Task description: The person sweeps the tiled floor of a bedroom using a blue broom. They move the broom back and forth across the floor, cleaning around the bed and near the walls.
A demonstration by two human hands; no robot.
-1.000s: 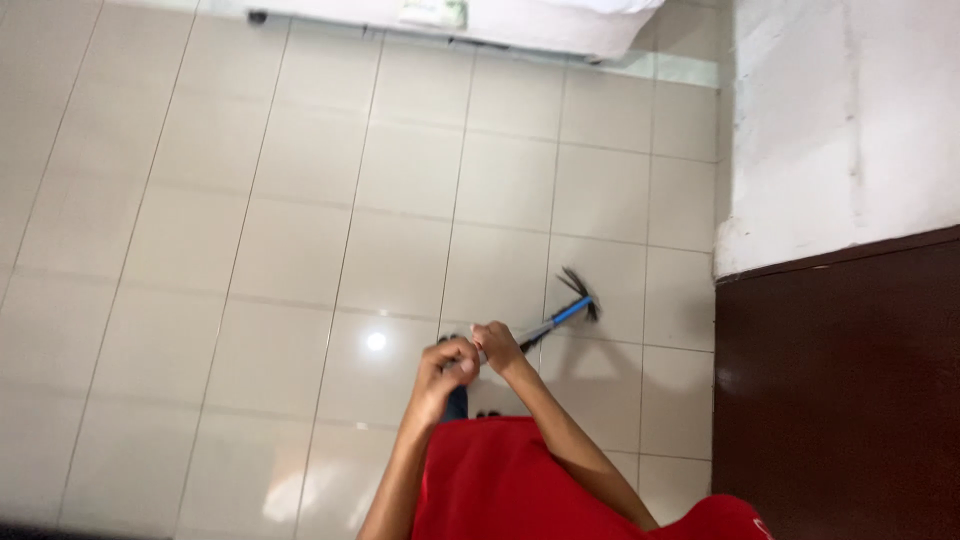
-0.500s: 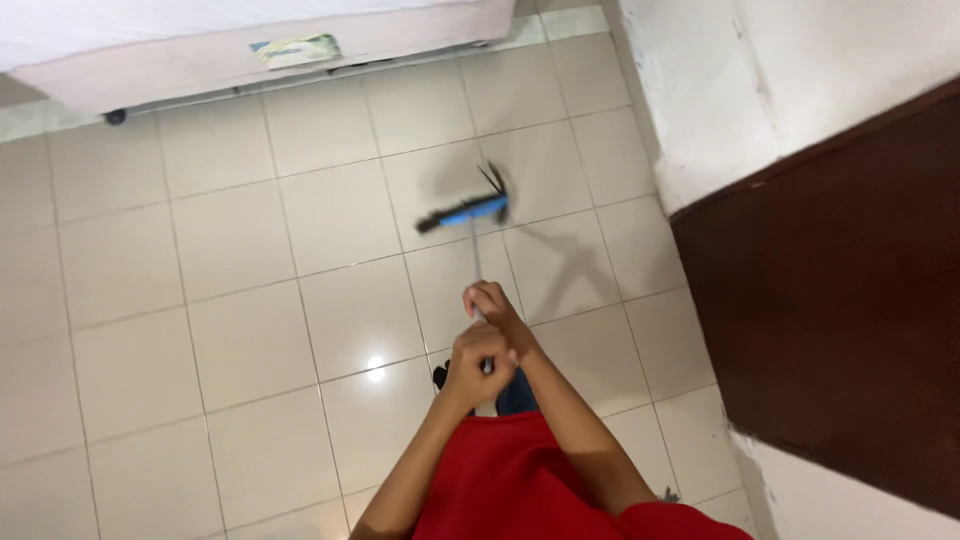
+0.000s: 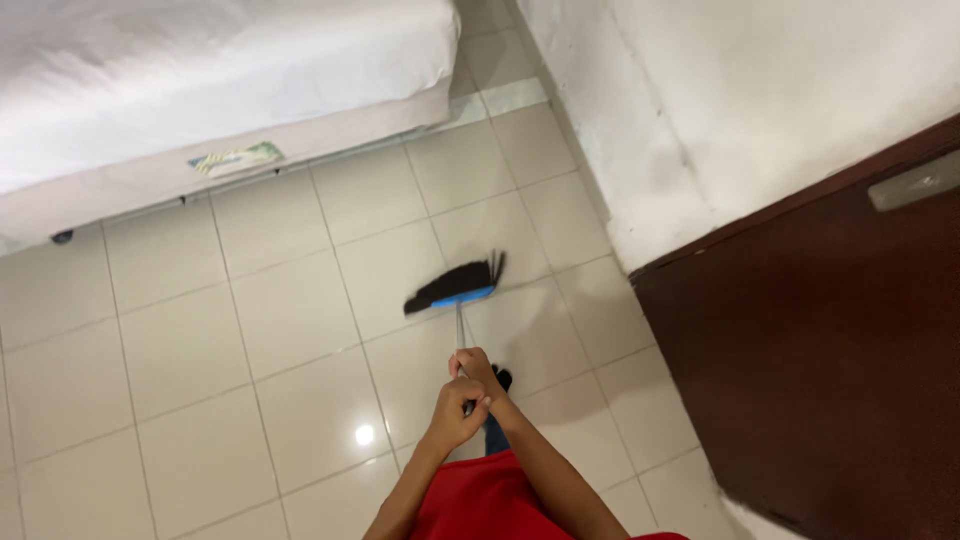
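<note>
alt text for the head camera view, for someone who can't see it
Seen from above, a person in a red top grips a broom handle with both hands, left hand below right hand, its black bristles on a pale tiled floor. A white bed lies ahead, a dark wooden door at right.

Lots of open floor [image 3: 250, 400] to the left & in front, but the bed [image 3: 200, 90] blocks up top, w/ wall [image 3: 720, 110] & brown door [image 3: 830, 370] close on the right.
</note>
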